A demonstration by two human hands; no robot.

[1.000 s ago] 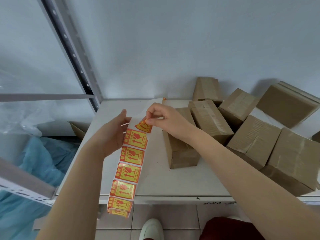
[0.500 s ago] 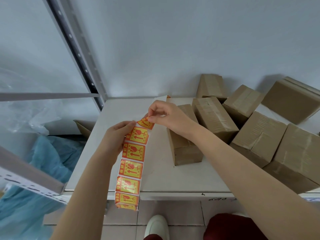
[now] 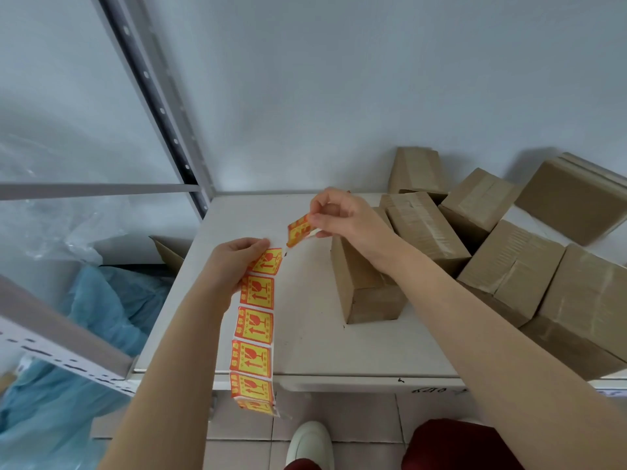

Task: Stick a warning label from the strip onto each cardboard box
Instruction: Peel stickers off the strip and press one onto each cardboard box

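A strip of red-and-yellow warning labels (image 3: 256,325) hangs down past the front edge of the white shelf (image 3: 305,344). My left hand (image 3: 234,262) pinches the strip's top end. My right hand (image 3: 342,218) holds one peeled label (image 3: 298,229) by its corner, just up and right of the strip, with its lower tip near the strip's top. Directly below and right of that hand stands a plain cardboard box (image 3: 366,290), partly hidden by my right wrist. Several more cardboard boxes (image 3: 509,266) are piled to the right.
A grey metal shelf upright (image 3: 159,106) rises at the left against the pale wall. Blue plastic sheeting (image 3: 84,320) and clear plastic fill the space left of the shelf. A white shoe (image 3: 310,442) and tiled floor show below the shelf's front edge.
My right hand has pulled the top label off the strip, up and to the right. My left hand slid down the strip a little.
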